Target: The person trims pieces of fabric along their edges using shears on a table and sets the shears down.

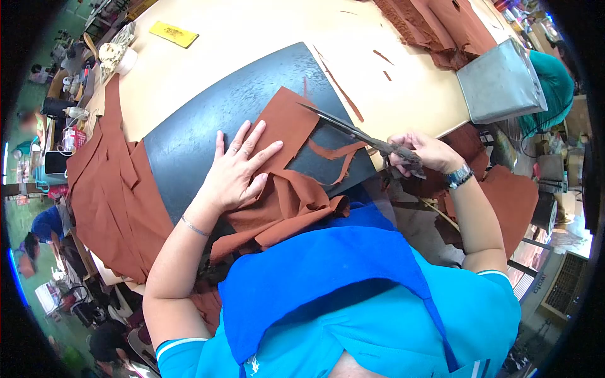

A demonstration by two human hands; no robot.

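My left hand (242, 165) lies flat with fingers spread on a reddish-brown leather-like sheet (288, 120), pressing it to a black cutting mat (195, 116). In my right hand (423, 153) is a pair of long scissors (356, 131), its handles wrapped in dark cloth. The blades point up and left, their tips at the sheet's upper right edge. Whether they are parted is hard to tell. A narrow curled strip (334, 152) of the same material lies just below the blades. The sheet's crumpled part (296, 198) bunches against my blue apron.
More brown sheets (113, 195) hang over the table's left side, and others (441, 28) are piled at the back right. A grey metal block-like container (501, 82) stands at the right edge. A yellow rectangular item (173, 34) and thin scraps (340, 88) lie on the pale table (252, 25).
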